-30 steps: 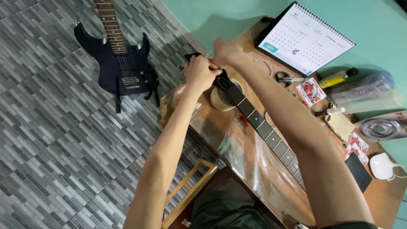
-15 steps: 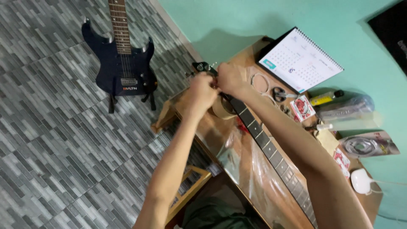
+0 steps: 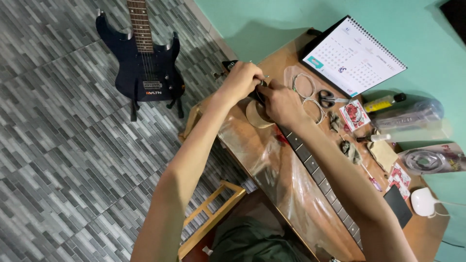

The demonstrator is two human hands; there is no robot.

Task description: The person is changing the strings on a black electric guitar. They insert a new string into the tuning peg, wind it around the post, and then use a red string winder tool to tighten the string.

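Both hands meet at the headstock end of the dark-fretboard guitar neck (image 3: 315,167): the left hand (image 3: 240,80) curls shut around it, the right hand (image 3: 281,103) pinches just beside. The neck's long axis runs from the grips back toward the person along the brown wooden bench (image 3: 272,58), with coiled wire strings (image 3: 305,87) near the right hand.

light: even, bright | glare: plastic sheet (image 3: 272,160) | shadows: soft | focus: sharp
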